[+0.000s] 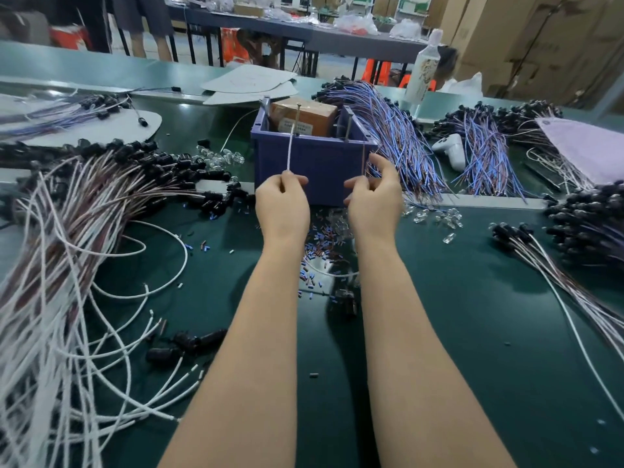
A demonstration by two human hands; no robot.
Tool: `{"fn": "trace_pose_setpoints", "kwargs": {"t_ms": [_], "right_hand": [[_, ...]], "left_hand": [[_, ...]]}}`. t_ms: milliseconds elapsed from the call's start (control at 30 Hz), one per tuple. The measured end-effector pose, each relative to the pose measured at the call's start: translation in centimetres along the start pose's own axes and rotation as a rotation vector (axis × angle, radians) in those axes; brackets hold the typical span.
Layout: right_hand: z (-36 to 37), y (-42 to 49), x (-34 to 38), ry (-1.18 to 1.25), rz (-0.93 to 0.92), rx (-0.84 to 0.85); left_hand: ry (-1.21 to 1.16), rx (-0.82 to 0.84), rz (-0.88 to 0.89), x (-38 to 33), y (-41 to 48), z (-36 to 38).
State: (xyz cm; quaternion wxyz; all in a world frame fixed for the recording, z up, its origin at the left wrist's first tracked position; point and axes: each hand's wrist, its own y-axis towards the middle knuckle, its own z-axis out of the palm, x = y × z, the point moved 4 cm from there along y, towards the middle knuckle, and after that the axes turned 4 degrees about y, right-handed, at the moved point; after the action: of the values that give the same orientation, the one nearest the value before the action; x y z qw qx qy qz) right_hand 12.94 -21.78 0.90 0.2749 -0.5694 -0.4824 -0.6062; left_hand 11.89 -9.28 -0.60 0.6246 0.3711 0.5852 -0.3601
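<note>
Left grip (282, 204) pinches white wire (290, 150); right grip (374, 201) pinches brown wire (363, 160).

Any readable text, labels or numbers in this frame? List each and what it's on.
No text reads clearly.
White label on the brown box in the blue bin: lines of small print, too blurred to read.
Bottle label: printed pattern, too blurred to read.
Cardboard cartons at the back: faint marks, unreadable.
White wire in the left hand, brown wire in the right hand: no print visible.
</note>
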Motion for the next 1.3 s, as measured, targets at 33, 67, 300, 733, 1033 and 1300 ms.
{"fn": "trace_pose_setpoints", "kwargs": {"t_ms": [33,67,300,733,1033,1300], "right_hand": [[0.4,-0.1,0.1,0.009,-0.016,0.004],[0.6,-0.2,0.2,0.018,-0.024,0.011],[0.5,-0.7,0.2,0.033,-0.026,0.015],[0.5,-0.6,0.5,-0.002,-0.053,0.040],[0.0,-0.7,0.0,-0.043,0.071,0.136],[-5.4,0.2,-1.8,-0.632,0.161,0.121]], "left_hand": [[0.020,-0.002,0.024,0.0,-0.2,0.2],[0.039,-0.007,0.046,0.0,-0.5,0.3],[0.086,-0.003,0.119,-0.1,-1.5,0.9],[0.137,0.001,0.189,-0.1,-1.8,1.0],[-0.175,0.050,-0.059,-0.8,-1.4,0.2],[-0.222,-0.336,-0.008,-1.7,0.1,-3.9]]}}
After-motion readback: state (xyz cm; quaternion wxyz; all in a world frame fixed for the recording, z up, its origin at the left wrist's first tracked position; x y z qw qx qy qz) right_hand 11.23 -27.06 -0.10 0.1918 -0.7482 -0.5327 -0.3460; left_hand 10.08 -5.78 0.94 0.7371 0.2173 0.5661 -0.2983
